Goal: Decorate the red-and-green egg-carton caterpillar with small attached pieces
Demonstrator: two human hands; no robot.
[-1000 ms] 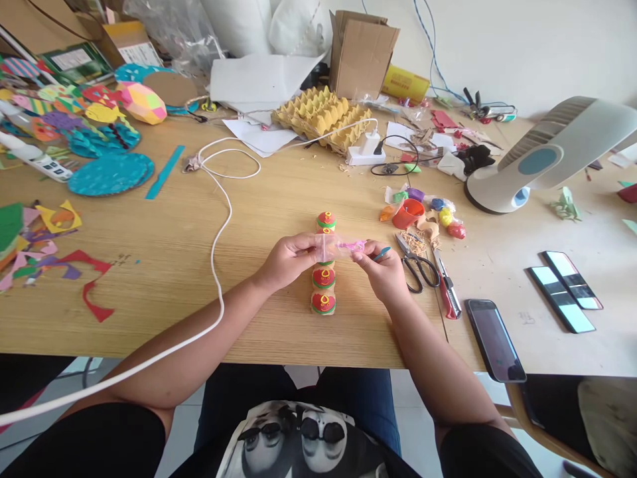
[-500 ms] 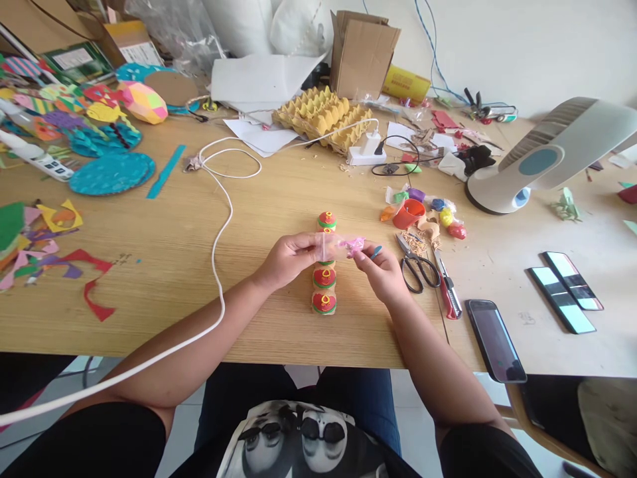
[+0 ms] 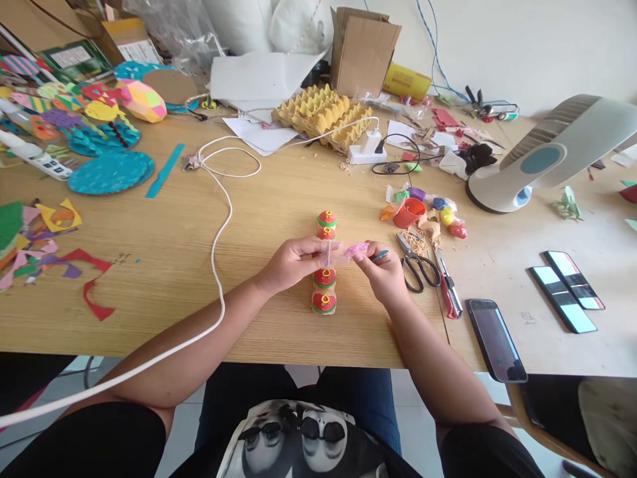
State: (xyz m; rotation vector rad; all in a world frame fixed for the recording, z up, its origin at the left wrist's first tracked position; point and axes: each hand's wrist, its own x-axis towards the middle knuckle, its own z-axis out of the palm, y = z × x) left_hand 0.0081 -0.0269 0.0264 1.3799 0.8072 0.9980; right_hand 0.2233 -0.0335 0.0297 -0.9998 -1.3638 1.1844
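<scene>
Both forearms angle inward over the wooden table (image 3: 273, 332). The left hand (image 3: 291, 267) pinches a clear plastic bag (image 3: 330, 255) above the decorated egg-carton strip (image 3: 324, 303); the right hand (image 3: 387, 271) pinches its pink end and a small blue tool (image 3: 380, 255).

A cardboard box (image 3: 363, 61) stands beside a yellow packet (image 3: 407, 81) (printed, apparently), a fan (image 3: 572, 156) well apart.
</scene>
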